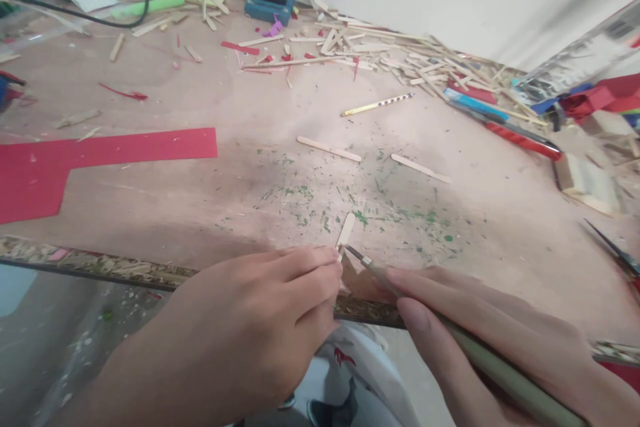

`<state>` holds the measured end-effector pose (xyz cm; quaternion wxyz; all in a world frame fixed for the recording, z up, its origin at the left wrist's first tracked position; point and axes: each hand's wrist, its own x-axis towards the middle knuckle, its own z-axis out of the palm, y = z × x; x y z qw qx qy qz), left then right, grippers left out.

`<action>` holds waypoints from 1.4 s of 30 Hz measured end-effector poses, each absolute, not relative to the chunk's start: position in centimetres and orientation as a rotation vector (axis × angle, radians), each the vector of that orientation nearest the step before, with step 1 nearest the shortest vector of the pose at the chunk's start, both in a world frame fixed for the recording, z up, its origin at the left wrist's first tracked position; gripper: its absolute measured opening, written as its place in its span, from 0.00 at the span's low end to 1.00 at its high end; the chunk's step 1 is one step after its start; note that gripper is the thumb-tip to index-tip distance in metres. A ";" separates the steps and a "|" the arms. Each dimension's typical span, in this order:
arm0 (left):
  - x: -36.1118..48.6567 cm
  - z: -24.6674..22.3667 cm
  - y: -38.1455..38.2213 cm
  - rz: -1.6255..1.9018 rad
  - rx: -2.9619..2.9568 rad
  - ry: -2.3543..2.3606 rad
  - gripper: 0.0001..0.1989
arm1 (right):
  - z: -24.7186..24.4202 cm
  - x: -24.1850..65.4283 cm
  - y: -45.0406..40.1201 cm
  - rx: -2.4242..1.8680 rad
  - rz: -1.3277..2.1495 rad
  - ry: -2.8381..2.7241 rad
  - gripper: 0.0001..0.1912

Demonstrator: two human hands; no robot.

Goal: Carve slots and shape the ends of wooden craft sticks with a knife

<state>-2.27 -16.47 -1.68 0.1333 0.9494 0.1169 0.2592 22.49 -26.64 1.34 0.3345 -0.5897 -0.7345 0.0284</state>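
Note:
Near the table's front edge, my left hand (260,313) is closed on a wooden craft stick (347,229), whose rounded far end sticks out past the fingertips. My right hand (480,333) grips a craft knife (480,350) with a greenish handle. The knife's blade tip touches or nearly touches the stick just beside my left fingertips. Farther back on the table lie a second craft stick (329,149) and a third one (420,168). Small green bits are scattered around the sticks.
Red foam sheet (30,177) lies at the left. A patterned pencil (377,105) rests beyond the sticks. Piled wood scraps (425,70) line the wall. A red pen (523,140), wooden block (587,183) and scissors (613,247) are at the right. The table's front edge (370,310) runs beneath my hands.

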 end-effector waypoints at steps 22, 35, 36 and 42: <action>-2.6 -0.9 -15.0 0.673 2.891 0.606 0.14 | 2.2 25.7 -27.0 -1.660 0.341 -1.829 0.14; -3.2 -0.6 -15.6 0.659 2.842 0.526 0.22 | 1.6 25.4 -25.7 -1.556 0.346 -1.993 0.13; -3.2 -0.7 -15.7 0.658 2.842 0.534 0.22 | 1.7 25.3 -25.6 -1.545 0.357 -2.012 0.12; -3.1 -0.7 -16.0 0.664 2.846 0.552 0.17 | 1.6 25.1 -25.5 -1.535 0.401 -2.062 0.12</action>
